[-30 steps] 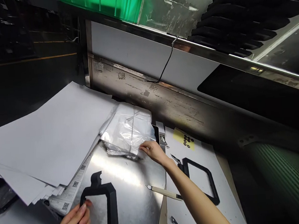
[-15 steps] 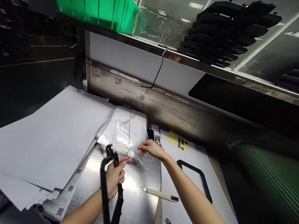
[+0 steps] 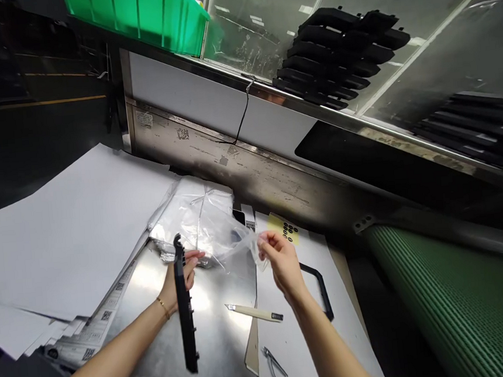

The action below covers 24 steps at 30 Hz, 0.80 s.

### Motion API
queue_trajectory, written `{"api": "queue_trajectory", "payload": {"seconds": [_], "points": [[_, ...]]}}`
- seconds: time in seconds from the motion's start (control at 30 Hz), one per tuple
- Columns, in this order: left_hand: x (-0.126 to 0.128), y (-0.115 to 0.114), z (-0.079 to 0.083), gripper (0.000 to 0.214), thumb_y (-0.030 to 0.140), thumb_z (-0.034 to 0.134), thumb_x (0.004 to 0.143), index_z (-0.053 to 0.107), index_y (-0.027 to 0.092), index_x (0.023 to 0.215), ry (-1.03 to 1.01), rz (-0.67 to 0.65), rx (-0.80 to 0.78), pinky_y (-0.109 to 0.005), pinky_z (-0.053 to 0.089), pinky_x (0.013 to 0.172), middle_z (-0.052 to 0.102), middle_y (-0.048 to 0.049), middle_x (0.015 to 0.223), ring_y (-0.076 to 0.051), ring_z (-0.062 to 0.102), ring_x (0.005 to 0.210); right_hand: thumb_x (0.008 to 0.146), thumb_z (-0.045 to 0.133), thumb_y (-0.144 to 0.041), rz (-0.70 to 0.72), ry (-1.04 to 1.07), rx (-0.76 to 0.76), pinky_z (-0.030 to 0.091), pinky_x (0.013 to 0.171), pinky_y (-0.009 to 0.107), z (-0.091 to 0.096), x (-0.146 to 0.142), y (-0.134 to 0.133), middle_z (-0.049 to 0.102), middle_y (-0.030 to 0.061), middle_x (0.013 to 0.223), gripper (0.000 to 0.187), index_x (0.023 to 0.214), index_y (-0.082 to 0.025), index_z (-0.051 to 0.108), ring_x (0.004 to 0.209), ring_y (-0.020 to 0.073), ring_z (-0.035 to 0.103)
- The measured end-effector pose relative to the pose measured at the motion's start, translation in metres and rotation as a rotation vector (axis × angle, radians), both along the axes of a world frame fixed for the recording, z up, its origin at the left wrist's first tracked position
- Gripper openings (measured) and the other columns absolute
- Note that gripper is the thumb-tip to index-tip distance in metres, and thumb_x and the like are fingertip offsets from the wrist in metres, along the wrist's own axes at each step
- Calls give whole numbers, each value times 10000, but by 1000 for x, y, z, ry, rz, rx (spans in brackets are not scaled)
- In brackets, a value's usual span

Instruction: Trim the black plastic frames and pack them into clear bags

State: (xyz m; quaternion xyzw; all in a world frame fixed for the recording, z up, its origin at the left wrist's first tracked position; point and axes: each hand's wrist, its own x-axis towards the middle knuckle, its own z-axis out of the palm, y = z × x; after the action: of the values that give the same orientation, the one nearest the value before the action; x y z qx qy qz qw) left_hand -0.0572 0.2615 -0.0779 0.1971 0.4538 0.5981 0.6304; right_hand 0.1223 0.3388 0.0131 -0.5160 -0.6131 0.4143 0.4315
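Note:
My left hand (image 3: 172, 286) holds a black plastic frame (image 3: 185, 317), turned nearly edge-on in front of the palm; its fingers point towards the stack of clear plastic bags (image 3: 191, 208). To the right, my right hand (image 3: 283, 262) is closed in a pinch on the edge of a clear plastic bag (image 3: 232, 246). That bag stretches from the stack to my fingertips. Below, on the metal tabletop (image 3: 160, 349), lies a utility knife (image 3: 253, 312) with its blade showing. Small nippers (image 3: 274, 363) rest on the white board, and another black frame (image 3: 325, 296) lies partly behind my right forearm.
Large white sheets (image 3: 70, 228) are piled at the left. A yellow sheet with black ovals (image 3: 276, 224) is on the white board (image 3: 319, 358). A green conveyor belt (image 3: 464, 299) runs at right. Above, a shelf holds a green bin (image 3: 139, 16) and stacked black parts (image 3: 332, 52).
My right hand has moved right, drawing the plastic bag out from the stack. The black frame in my left hand has turned from a slanted view to nearly edge-on. The camera view has shifted slightly.

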Motion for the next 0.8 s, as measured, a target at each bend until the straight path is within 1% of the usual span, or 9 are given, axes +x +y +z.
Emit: {"api": "queue_trajectory", "payload": {"seconds": [0.07, 0.17, 0.23, 0.3, 0.37, 0.47, 0.6, 0.7, 0.8], "points": [[4, -29, 7, 152, 223, 499, 800, 502, 131, 921, 22, 3, -17, -131, 212, 295, 526, 49, 662, 14, 265, 330, 739, 560, -330, 26, -4, -65, 379, 489, 236, -9, 1, -37, 502, -38, 522, 185, 687, -156, 525, 474, 91, 449], [17, -81, 22, 180, 274, 547, 760, 518, 129, 864, -5, -91, -90, -154, 151, 321, 554, 36, 638, 38, 212, 294, 735, 546, -371, 48, -29, -161, 382, 510, 257, -25, -5, -93, 536, -12, 517, 215, 656, -175, 510, 494, 119, 477], [26, -108, 33, 242, 347, 564, 733, 532, 133, 841, -32, -148, -133, -171, 131, 341, 578, 5, 707, 45, 208, 302, 726, 553, -373, 63, -61, -202, 358, 513, 259, -34, -10, -128, 501, -23, 508, 231, 616, -191, 464, 496, 121, 458], [32, -126, 41, 324, 436, 562, 703, 541, 129, 806, -48, -180, -169, -182, 110, 350, 567, 0, 704, 41, 200, 315, 692, 588, -361, 96, -97, -218, 314, 507, 255, -41, -15, -157, 452, -35, 509, 258, 576, -198, 425, 496, 117, 414], [35, -136, 44, 358, 462, 581, 672, 540, 125, 787, -51, -196, -209, -184, 93, 353, 495, 47, 547, 25, 180, 319, 651, 617, -343, 154, -118, -225, 268, 498, 251, -46, -17, -180, 421, -39, 514, 271, 551, -198, 411, 496, 112, 369], [36, -147, 42, 300, 366, 649, 635, 525, 132, 774, -37, -211, -268, -178, 89, 354, 295, 127, 356, 1, 157, 316, 593, 659, -299, 239, -108, -251, 216, 490, 246, -50, -15, -203, 384, -54, 496, 297, 528, -196, 389, 484, 100, 312], [37, -167, 41, 276, 350, 665, 612, 468, 162, 652, -7, -212, -279, -177, 100, 356, 270, 134, 300, -4, 160, 304, 513, 729, -243, 356, -8, -337, 215, 496, 235, -48, -11, -221, 374, -67, 495, 317, 532, -187, 418, 505, 93, 295], [37, -185, 45, 318, 360, 688, 579, 437, 167, 611, 11, -198, -265, -174, 90, 355, 281, 132, 328, 6, 154, 308, 610, 662, -327, 406, 175, -416, 277, 536, 242, -48, -10, -231, 425, -37, 551, 242, 555, -181, 478, 553, 108, 358], [32, -201, 47, 310, 342, 695, 574, 446, 162, 615, 37, -175, -260, -174, 89, 352, 279, 130, 357, 8, 150, 316, 670, 560, -447, 339, 418, -489, 337, 557, 266, -49, -6, -234, 434, -13, 597, 293, 571, -200, 437, 566, 122, 400]]}}
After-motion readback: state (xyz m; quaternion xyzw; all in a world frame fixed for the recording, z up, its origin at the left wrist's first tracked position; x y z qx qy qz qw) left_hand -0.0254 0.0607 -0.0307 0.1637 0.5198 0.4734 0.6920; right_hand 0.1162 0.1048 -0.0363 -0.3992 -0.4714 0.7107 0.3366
